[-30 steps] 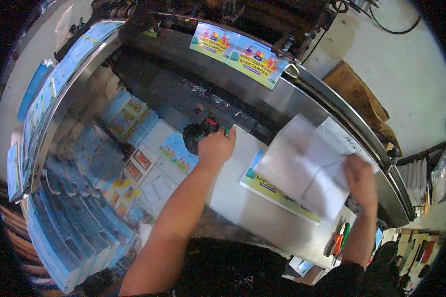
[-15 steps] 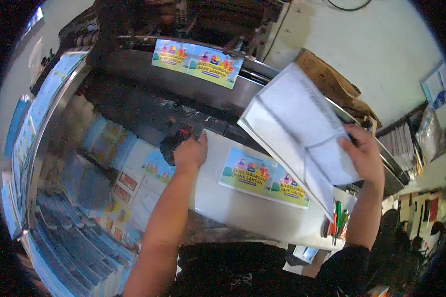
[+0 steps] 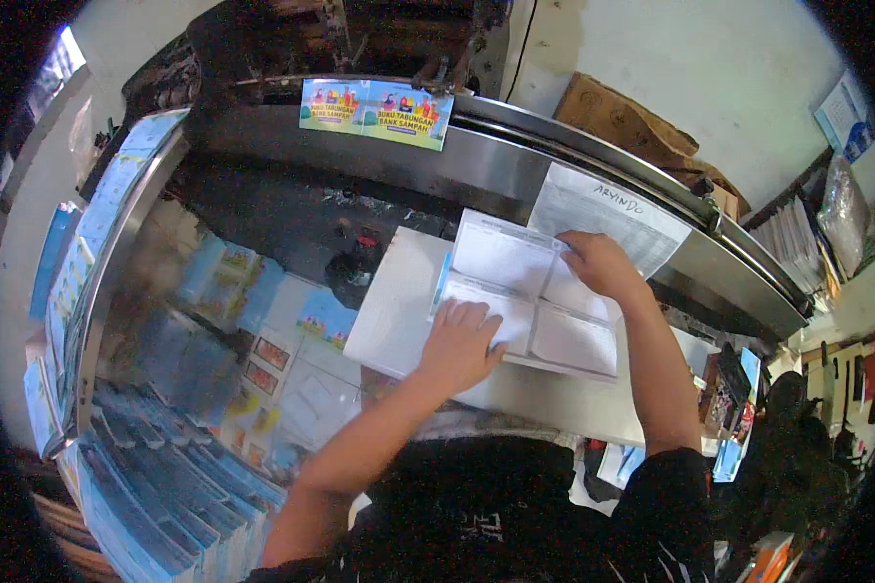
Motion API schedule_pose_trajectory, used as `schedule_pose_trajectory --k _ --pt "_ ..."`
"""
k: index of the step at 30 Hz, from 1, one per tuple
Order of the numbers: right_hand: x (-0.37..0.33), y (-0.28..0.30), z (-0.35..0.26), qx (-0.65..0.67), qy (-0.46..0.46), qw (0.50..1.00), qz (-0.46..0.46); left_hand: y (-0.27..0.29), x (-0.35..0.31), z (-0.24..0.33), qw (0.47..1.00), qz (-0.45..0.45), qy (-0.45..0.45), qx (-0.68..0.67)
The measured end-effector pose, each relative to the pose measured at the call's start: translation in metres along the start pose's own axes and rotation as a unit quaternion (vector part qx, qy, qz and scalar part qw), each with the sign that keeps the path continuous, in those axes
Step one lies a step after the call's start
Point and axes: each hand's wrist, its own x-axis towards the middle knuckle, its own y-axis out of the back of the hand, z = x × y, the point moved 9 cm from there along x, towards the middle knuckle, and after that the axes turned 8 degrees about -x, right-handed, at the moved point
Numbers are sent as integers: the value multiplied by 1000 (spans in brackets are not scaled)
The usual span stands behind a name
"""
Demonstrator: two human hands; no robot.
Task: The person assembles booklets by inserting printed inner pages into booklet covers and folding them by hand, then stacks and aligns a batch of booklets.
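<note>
A stack of printed white sheets [image 3: 501, 257] lies on a white board [image 3: 384, 311] in front of me. The strip of a colourful cover [image 3: 441, 280] shows under its left edge; the rest is hidden. My left hand [image 3: 460, 348] rests on the lower left part of the stack, fingers stretched and somewhat spread. At the upper right, my right hand [image 3: 603, 264] grips the edge of the sheets with fingers close together. Beyond that hand, a printed paper with handwriting [image 3: 608, 209] leans against the metal rail.
A metal machine rail [image 3: 506, 146] runs along the back, carrying a colourful cover sheet [image 3: 374, 115]. Bundles of bluish booklets [image 3: 156, 486] fill the lower left. Brown cardboard [image 3: 627, 121] stands behind the rail. A dark tray-like holder [image 3: 727, 389] is at the board's right end.
The sheets, earlier raised in my right hand, now lie flat over the cover on the board. My left hand has moved right from the board's far left corner onto them.
</note>
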Motion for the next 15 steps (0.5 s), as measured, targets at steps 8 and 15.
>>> schedule_pose_trajectory --k 8,15 --pt "20 -22 23 14 -2 1000 12 -15 -10 4 999 31 36 -3" --pt "-14 134 3 -93 -73 968 221 32 3 -36 989 97 61 -89"
